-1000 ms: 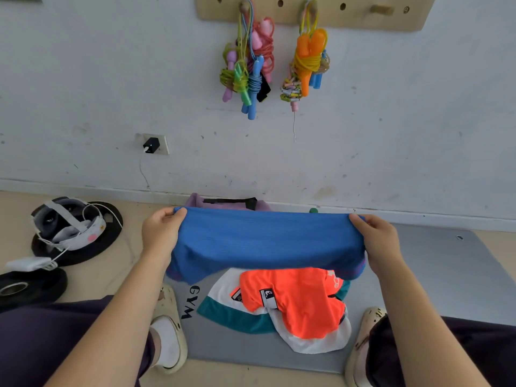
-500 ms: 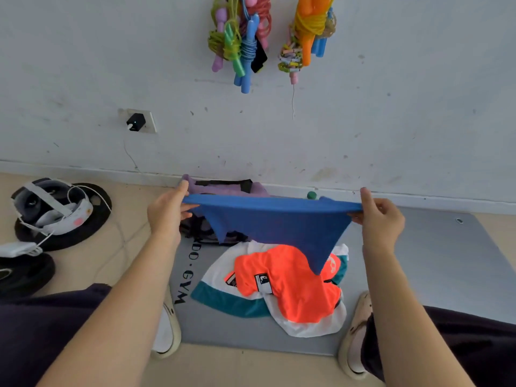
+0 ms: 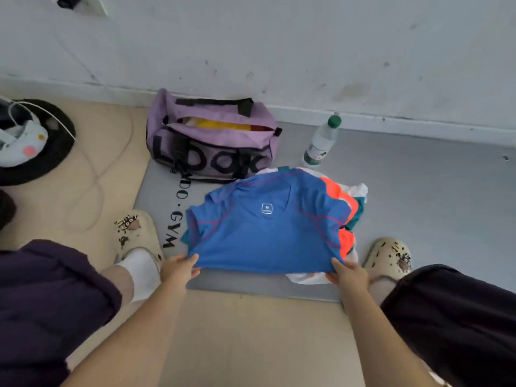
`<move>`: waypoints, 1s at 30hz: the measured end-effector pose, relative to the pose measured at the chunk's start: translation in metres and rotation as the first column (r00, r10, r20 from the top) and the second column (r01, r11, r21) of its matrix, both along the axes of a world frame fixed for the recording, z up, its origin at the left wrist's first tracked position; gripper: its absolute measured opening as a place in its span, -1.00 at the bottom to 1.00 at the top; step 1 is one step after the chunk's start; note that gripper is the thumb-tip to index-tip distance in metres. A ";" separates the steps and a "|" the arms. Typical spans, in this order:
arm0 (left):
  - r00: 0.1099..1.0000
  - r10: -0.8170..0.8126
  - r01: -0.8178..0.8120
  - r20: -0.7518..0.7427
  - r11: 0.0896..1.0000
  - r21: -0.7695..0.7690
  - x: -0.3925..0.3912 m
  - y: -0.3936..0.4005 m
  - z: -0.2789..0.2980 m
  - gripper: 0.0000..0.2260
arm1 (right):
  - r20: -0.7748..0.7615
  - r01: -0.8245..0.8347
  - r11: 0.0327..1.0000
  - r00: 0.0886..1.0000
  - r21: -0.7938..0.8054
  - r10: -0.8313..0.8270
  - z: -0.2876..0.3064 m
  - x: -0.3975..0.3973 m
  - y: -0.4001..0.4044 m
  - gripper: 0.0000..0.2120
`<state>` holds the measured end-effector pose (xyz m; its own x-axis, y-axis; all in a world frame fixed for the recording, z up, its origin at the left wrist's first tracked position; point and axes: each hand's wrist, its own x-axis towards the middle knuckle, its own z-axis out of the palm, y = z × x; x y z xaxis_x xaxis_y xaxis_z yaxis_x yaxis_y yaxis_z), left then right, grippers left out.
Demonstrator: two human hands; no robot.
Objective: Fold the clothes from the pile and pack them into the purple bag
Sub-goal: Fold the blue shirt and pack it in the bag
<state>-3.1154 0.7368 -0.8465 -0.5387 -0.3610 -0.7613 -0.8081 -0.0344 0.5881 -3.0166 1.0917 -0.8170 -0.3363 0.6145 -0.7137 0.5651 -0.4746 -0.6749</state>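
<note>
Left hand (image 3: pixel 178 270) pinches the near hem of the blue shirt (image 3: pixel 268 227) at one corner, right hand (image 3: pixel 347 276) pinches the other, both grips closed on fabric. The shirt lies spread across the pile of clothes (image 3: pixel 350 216), orange, white and teal showing at its right side, all on the grey gym mat (image 3: pixel 418 196) near its front edge. At the mat's far left corner sits the purple bag (image 3: pixel 212 141), unzipped, yellow inside, against the white wall (image 3: pixel 279 46). A water bottle (image 3: pixel 321 142) stands just right of it. Beige floor (image 3: pixel 251 339) surrounds the mat.
</note>
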 end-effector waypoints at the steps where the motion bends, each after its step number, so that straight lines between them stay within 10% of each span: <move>1: 0.999 -0.029 0.029 0.028 1.000 -0.010 0.005 -0.004 -0.012 -0.79 | 0.021 -0.037 0.999 0.999 -0.016 0.038 -0.010 0.007 0.000 -0.87; 6: 0.878 -0.309 0.373 0.366 0.920 -0.119 0.023 -0.023 -0.047 -0.88 | 0.406 -0.312 0.943 0.852 -0.115 0.331 -0.035 0.037 0.000 -0.93; 9: 0.476 -0.603 0.858 0.640 0.478 -0.188 0.014 -0.026 -0.039 -0.79 | 0.634 -0.531 0.796 0.516 -0.290 0.575 -0.035 0.039 -0.001 -0.89; 11: 0.401 -0.670 0.915 0.625 0.254 -0.314 -0.001 -0.014 -0.028 -0.74 | 0.689 -0.621 0.768 0.490 -0.153 0.534 -0.034 0.027 0.002 -0.89; 15: 0.622 -0.763 0.674 0.175 0.408 -0.616 -0.036 0.028 -0.011 -0.87 | 0.533 -0.554 0.723 0.790 0.412 0.301 -0.017 -0.011 0.002 -0.73; 19: 0.407 -0.909 0.695 -0.096 0.376 -0.613 -0.055 0.068 -0.008 -0.86 | 0.327 -0.574 0.565 0.813 0.593 0.483 -0.002 -0.060 -0.024 -0.94; 23: 0.248 -0.968 0.826 -0.045 0.235 -0.512 -0.060 0.083 -0.026 -0.48 | 0.190 -0.677 0.479 0.667 0.558 0.721 -0.010 -0.089 -0.053 -0.92; 30: 0.350 -0.895 0.800 0.276 0.133 -0.585 -0.090 0.057 -0.044 -0.22 | 0.312 -0.744 0.402 0.616 0.534 0.723 -0.038 -0.099 -0.021 -0.48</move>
